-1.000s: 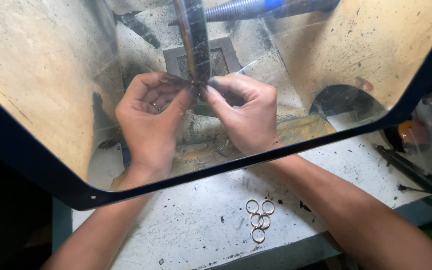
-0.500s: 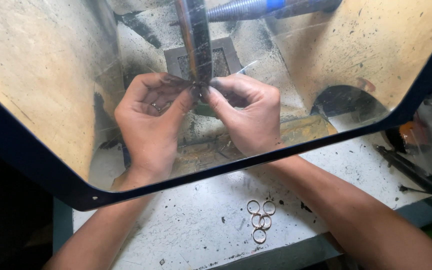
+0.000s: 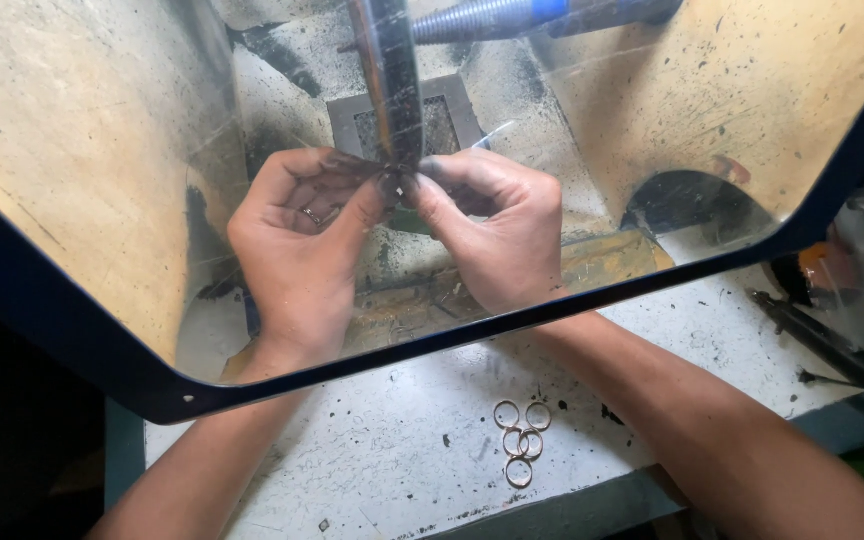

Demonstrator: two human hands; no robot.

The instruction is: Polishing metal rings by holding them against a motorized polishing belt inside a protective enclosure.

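Behind the clear shield [image 3: 132,200], pinching a small ring [image 3: 404,186] between left hand [image 3: 297,245] and right hand [image 3: 497,235], best pressed lightly against the wheel [image 3: 392,85].

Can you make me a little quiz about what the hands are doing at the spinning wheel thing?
1. True or false: both hands are behind the clear scratched plastic shield.
2. What do the left hand and right hand press a tiny piece against?
3. Where do the small metal rings lie?

Key
1. True.
2. The dark narrow upright wheel; the piece itself is too small to tell.
3. On the speckled white bench, between the forearms.
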